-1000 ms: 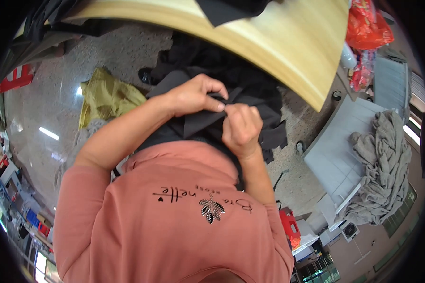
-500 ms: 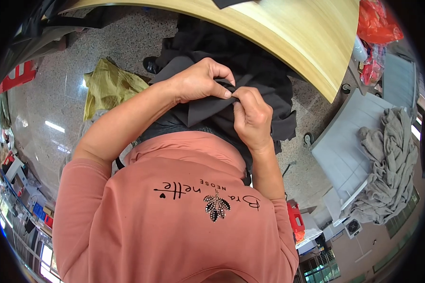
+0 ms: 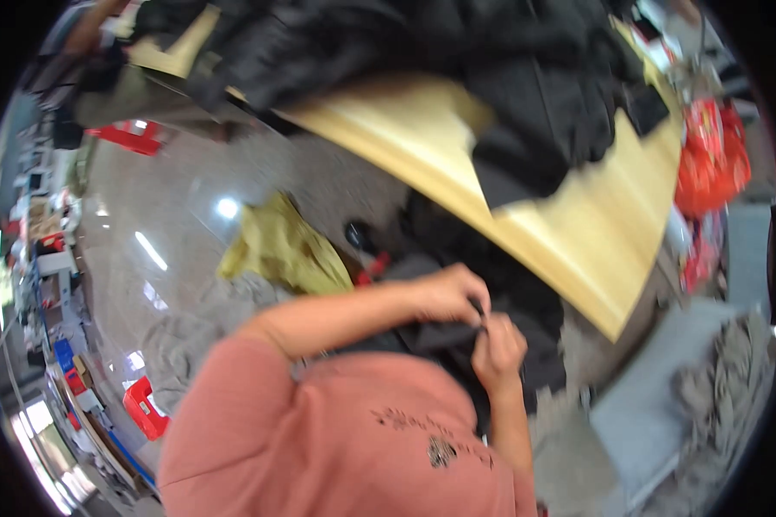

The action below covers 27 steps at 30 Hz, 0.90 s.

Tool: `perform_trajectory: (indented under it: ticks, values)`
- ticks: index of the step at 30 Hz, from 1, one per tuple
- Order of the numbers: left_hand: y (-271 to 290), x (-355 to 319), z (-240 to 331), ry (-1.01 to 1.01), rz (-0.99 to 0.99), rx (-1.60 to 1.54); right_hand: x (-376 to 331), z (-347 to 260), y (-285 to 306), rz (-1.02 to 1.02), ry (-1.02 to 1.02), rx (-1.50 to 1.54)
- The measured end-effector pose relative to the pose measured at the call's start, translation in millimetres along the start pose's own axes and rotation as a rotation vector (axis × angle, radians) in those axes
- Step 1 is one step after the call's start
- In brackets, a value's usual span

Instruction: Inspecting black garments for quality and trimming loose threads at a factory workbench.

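My left hand (image 3: 451, 295) and my right hand (image 3: 498, 348) meet close together over my lap, both closed in a pinch. Between their fingertips is a small fold of dark cloth (image 3: 444, 339), whose wider part hangs over my lap and down toward the floor. Motion blur hides the exact edge that the fingers grip. Beyond the hands, more black fabric (image 3: 552, 86) lies spread across a pale wooden table (image 3: 578, 250), with one corner reaching near the table's front edge.
An olive-yellow cloth (image 3: 289, 246) lies on the floor to the left, beside a grey cloth heap (image 3: 181, 345). At the right stands a grey panel (image 3: 655, 379) with crumpled grey fabric (image 3: 724, 388). A red plastic bag (image 3: 711, 164) is beyond the table's right end.
The view has shifted, bringing the tabletop and its black fabric into sight. My hands appear lower and further right in the picture, still pinching the dark cloth.
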<state>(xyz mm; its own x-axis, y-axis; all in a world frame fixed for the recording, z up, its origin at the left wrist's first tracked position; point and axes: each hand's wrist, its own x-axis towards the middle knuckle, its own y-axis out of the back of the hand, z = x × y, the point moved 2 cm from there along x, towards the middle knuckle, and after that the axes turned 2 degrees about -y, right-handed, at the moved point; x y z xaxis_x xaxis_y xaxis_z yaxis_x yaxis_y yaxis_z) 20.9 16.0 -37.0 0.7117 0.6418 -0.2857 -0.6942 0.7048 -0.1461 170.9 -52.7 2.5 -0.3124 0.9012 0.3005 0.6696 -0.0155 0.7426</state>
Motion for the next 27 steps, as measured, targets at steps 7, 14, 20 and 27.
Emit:
perform_trajectory:
  ticks: [7, 14, 20, 27]
  values:
    - [-9.8, 0.2, 0.4, -0.031, 0.089, -0.088, 4.6, 6.3, 8.3, -0.073, -0.468, 0.34]
    - [-21.6, -9.8, -4.1, -0.133, 0.231, 0.148, 1.0, 9.4, 8.2, -0.153, -0.418, 0.188]
    - [-32.2, -14.9, -3.6, -0.262, 0.358, 0.242, -6.8, 1.2, 4.1, 0.023, -0.385, 0.157]
    - [-44.6, -10.6, -3.0, -0.288, 0.537, 0.427, -9.2, -2.4, -7.4, 0.135, -0.394, -0.069]
